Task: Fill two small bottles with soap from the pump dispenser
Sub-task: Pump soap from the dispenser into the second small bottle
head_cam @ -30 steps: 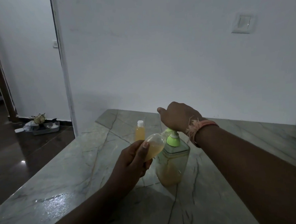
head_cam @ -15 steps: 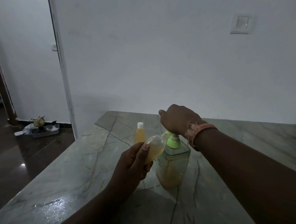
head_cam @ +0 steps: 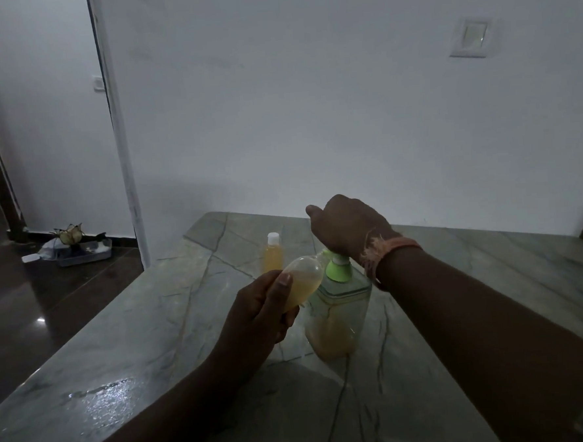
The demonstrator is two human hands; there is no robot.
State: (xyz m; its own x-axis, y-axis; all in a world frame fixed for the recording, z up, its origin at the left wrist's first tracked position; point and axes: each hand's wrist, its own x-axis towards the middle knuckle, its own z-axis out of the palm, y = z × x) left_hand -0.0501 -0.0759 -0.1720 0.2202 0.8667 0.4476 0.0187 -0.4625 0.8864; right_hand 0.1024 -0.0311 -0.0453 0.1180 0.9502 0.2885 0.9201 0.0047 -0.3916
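In the head view, one small capped bottle (head_cam: pixel 274 256) is seen standing upright on the stone counter (head_cam: pixel 127 350), behind the dispenser (head_cam: pixel 337 315) and well towards the wall. It is filled with amber soap nearly to the neck and wears a white cap, so the first bottle may be judged done.

The second bottle (head_cam: pixel 302 281) is held tilted in the left hand (head_cam: pixel 258 316), the fingers and thumb curled round its lower half and its mouth brought up against the green spout. Roughly half of it appears to be filled with yellowish soap; the upper part is clear. It is therefore judged partly filled, with more pumping and then capping left to do. No cap for it can be made out.

The right hand (head_cam: pixel 347 229) is set on top of the green pump head, the heel pressing down and the fingers loosely curled with the thumb stuck out leftwards; nothing is clasped in it. In this dim light, whether soap is flowing at the spout cannot be told.

The dispenser is a clear, squarish bottle standing upright on the counter, with amber soap filling about its lower half.
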